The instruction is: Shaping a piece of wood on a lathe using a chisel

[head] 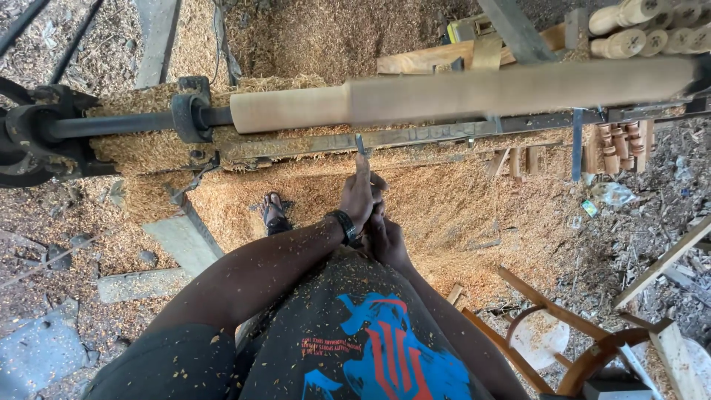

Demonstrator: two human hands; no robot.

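From the head camera, a long wooden blank (459,95) lies across the lathe (96,130), running from nine o'clock to three o'clock, its surface blurred. Just below its middle, the left hand (358,196) is wrapped shut around the shaft of a turning chisel (361,145), whose metal tip points to twelve o'clock, close under the blank. The right hand (386,235) is closed on the chisel's lower end, touching the left at six o'clock. Sawdust (444,207) carpets the ground; finished spindles (652,30) are stacked at two o'clock.

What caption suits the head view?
Both hands, left hand over right hand, hold a chisel below a blurred wooden workpiece on a sawdust-covered lathe.
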